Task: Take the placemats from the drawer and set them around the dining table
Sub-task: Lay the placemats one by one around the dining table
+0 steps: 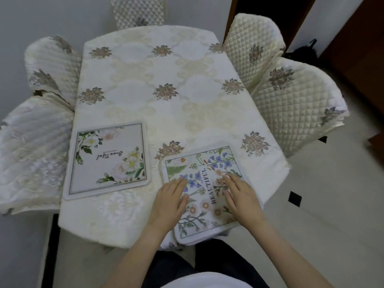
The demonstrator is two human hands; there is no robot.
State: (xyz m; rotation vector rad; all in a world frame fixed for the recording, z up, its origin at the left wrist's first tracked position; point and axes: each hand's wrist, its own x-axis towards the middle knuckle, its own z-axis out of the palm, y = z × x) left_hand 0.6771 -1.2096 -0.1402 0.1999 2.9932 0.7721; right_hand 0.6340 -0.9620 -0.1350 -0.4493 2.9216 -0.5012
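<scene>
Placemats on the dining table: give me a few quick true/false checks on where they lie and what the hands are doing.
1. Two placemat spots are occupied on the table. True.
2. Both hands rest flat on the BEAUTIFUL placemat. True: left hand, right hand.
3. The white-flower placemat lies to the right of the hands. False: it lies to their left.
4. The two placemats overlap. False: tablecloth shows between them.
5. A placemat lies at the table's far end. False: it is bare there.

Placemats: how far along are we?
One white-flowered mat lies flat at the table's left side. Both hands, left and right, rest flat on a stack of mats at the near edge. The far and right places have none yet.
</scene>
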